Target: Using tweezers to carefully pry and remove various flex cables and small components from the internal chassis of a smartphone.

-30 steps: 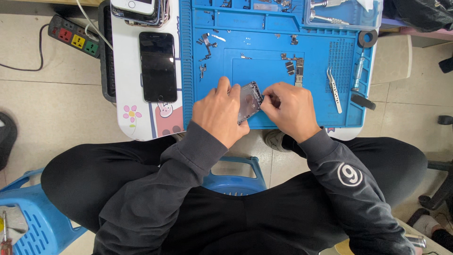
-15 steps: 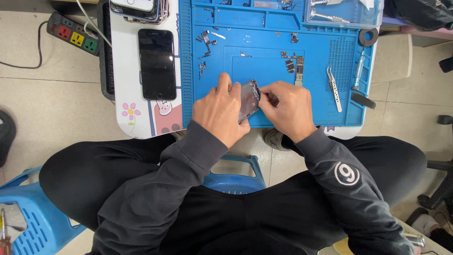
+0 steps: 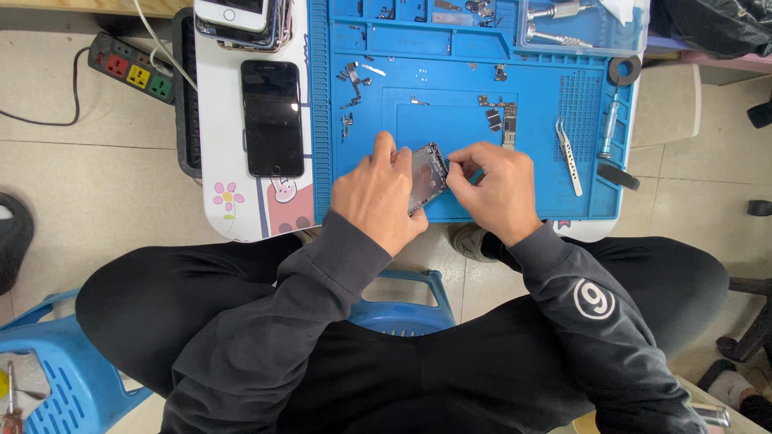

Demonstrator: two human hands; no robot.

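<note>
We clamp our left hand (image 3: 376, 195) on the phone frame (image 3: 425, 177), tilted above the blue mat (image 3: 450, 64). Our right hand (image 3: 497, 189) pinches its edge at three o'clock. Tweezers (image 3: 569, 154) lie further that way.

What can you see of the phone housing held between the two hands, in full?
The grey metal phone housing is a thin, flat, rounded-corner shell, open side up, with small dark parts along its edge. It is tilted, lifted off the blue silicone work mat near the mat's front edge. The left hand covers and grips its lower left part; the right hand meets its right edge with its fingers. Much of it is hidden.
</note>
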